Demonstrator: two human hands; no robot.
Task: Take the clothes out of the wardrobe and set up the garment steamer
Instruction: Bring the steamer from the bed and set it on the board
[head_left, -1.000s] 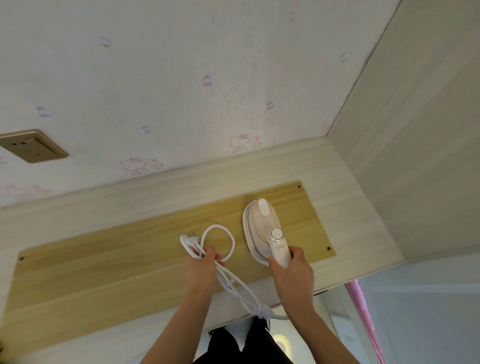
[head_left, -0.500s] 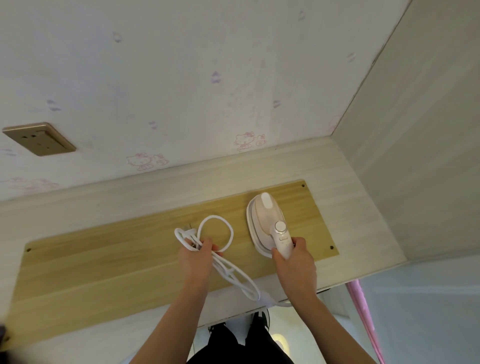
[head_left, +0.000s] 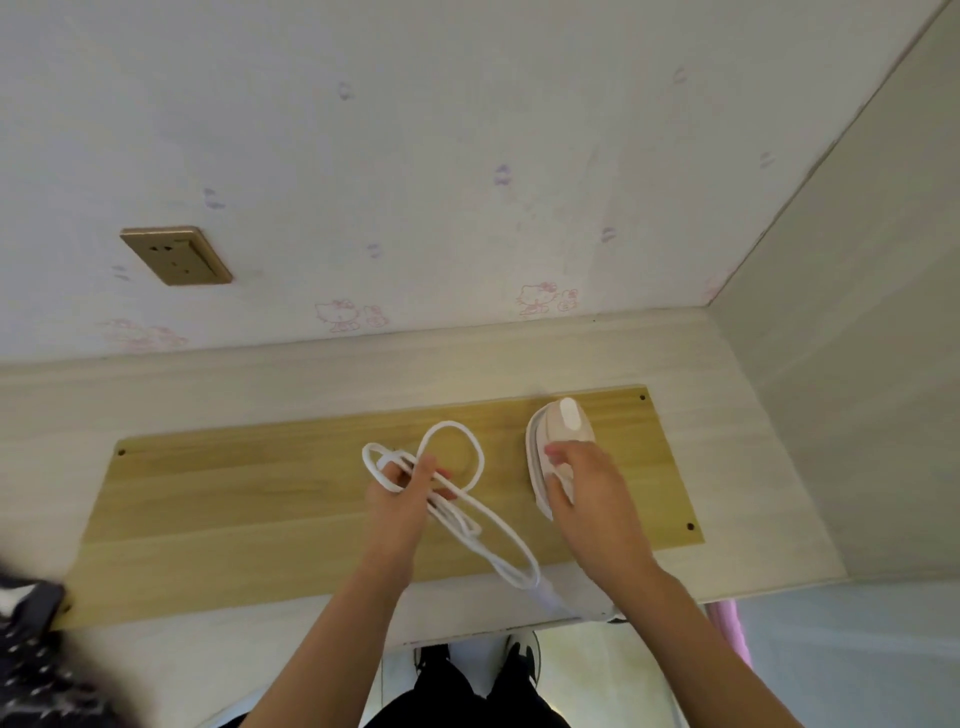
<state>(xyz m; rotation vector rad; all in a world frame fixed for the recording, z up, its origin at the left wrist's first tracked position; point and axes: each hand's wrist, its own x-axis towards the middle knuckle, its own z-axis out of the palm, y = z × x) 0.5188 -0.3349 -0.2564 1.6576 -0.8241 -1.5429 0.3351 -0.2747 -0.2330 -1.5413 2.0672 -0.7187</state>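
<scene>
A white and pale pink handheld garment steamer (head_left: 558, 436) lies on the yellow wooden board (head_left: 234, 499) at its right end. My right hand (head_left: 587, 488) covers its handle, fingers curled round it. My left hand (head_left: 402, 491) grips the looped white power cord (head_left: 470, 452), whose loops spread over the middle of the board. One long loop trails back toward the desk's front edge near my right wrist. The plug end is hidden in the bundle.
A gold wall socket (head_left: 176, 254) sits on the wallpapered wall at upper left. A pale cabinet side (head_left: 857, 312) closes the desk (head_left: 311, 374) on the right. A dark spotted cloth (head_left: 36, 660) shows at lower left. My feet stand below the desk edge.
My right hand has slid forward along the steamer's handle and covers its button. My left hand has lifted the cord a little. The view has shifted so the socket sits further right.
</scene>
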